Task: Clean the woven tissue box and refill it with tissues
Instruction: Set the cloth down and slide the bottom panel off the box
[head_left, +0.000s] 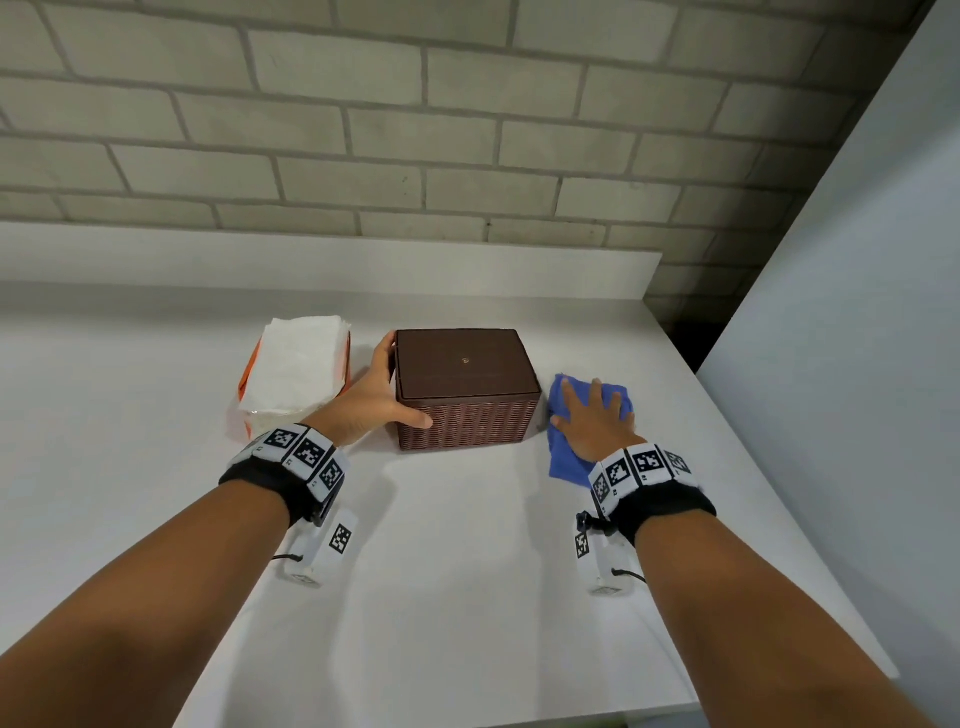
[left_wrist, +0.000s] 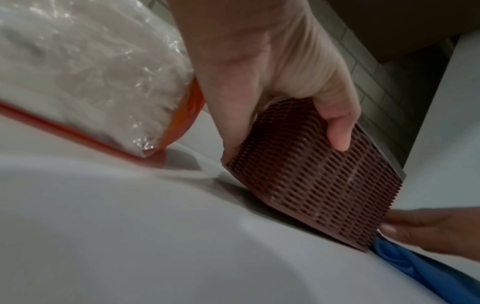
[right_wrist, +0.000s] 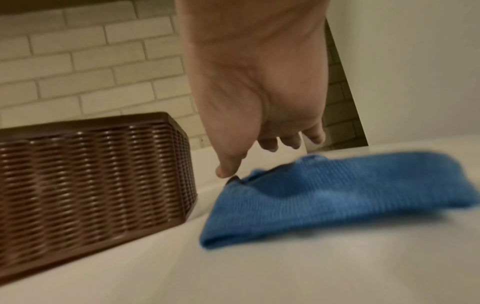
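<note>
Box (head_left: 467, 387) sits mid-worktop (head_left: 467, 571), lid on, long axis left to right; left hand (head_left: 376, 397) grips its left end, thumb on the front wall; right hand (head_left: 592, 421) lies spread flat on the cloth (head_left: 563, 462), just right of the box; tissues (head_left: 293, 369) wait at left.

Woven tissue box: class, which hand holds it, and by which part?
The left hand holds the woven tissue box by its left end, thumb on the front wall.
</note>
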